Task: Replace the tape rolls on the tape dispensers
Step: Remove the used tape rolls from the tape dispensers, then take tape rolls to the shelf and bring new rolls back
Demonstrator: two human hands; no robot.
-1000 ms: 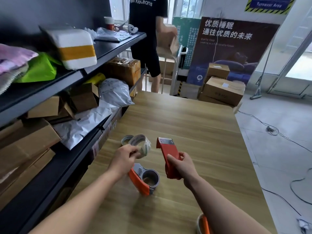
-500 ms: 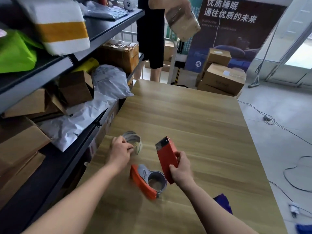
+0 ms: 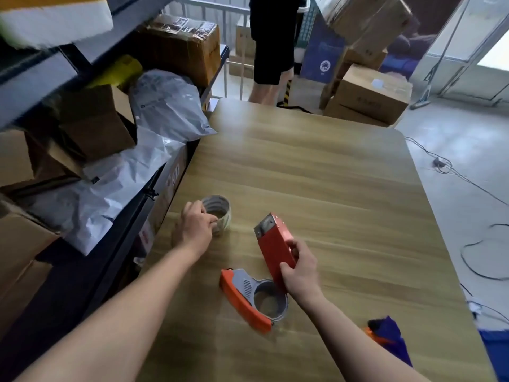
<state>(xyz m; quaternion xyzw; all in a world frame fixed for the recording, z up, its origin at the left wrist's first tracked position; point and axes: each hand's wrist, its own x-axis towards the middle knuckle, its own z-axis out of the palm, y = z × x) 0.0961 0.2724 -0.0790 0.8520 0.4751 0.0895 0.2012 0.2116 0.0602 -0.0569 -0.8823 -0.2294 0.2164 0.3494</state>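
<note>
On your left, your left hand [image 3: 197,228] is curling its fingers round the tape roll [image 3: 219,213], which is sitting low at the left edge of the worktop [image 3: 316,175], just beside the shelving [image 3: 82,271]. I cannot tell whether the roll is fully resting on the wood. You are probably steadying it there so you can bring it to a dispenser with one hand.

Nearer you, a second dispenser [image 3: 248,293], orange and grey, is lying on its side on the worktop with a ring in its round holder. It is likely waiting its turn.

Your right hand [image 3: 298,267] is wrapping thumb and fingers round the lower end of the red dispenser [image 3: 275,245]. You are holding it clear of the worktop, tilted, with the metal cutter end up and to the left. That angle is turning its open side toward the roll, which suits loading.

At the right edge, a blue object [image 3: 388,334] is lying on the worktop.

Compared with a second ago, the roll is no longer lifted close to the red dispenser. You have lowered it and drawn it left, well apart from the tool. The dispenser is leaning further left now. Your head is tipping down, so the blue object is coming into view, and the person [image 3: 270,51] at the far end is now holding a box [image 3: 363,17] high.
</note>
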